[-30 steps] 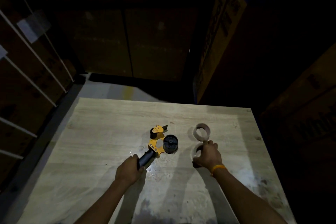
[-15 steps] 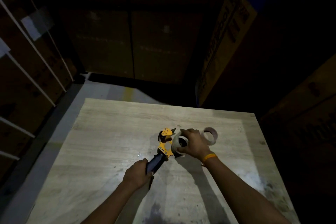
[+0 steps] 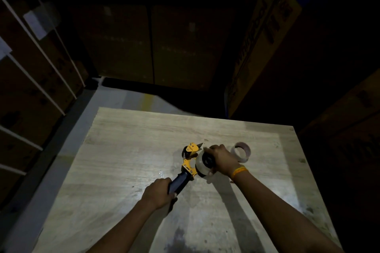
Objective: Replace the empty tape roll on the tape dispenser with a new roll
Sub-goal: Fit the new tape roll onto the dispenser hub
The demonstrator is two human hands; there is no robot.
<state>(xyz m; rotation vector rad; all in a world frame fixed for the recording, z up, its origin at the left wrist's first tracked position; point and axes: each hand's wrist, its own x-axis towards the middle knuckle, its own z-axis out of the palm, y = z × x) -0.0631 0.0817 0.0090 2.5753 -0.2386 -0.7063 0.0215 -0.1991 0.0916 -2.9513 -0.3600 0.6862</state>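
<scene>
A yellow tape dispenser (image 3: 188, 165) with a dark handle lies on the pale wooden table (image 3: 127, 150). My left hand (image 3: 158, 192) is closed around its handle. A new clear tape roll (image 3: 200, 165) sits over the dispenser's black hub, and my right hand (image 3: 221, 159) grips it from the right side. The empty cardboard tape core (image 3: 241, 151) lies on the table just right of my right hand. The dispenser's blade end points away from me.
Large cardboard boxes (image 3: 261, 43) stand beyond the table's far and right edges. Strapped boxes (image 3: 30, 80) line the left side. A strip of grey floor (image 3: 115, 98) shows past the far left corner. The room is dim.
My right hand picked the new roll off the table, carried it left, and now holds it over the dispenser's hub. My left hand kept its grip on the handle.
</scene>
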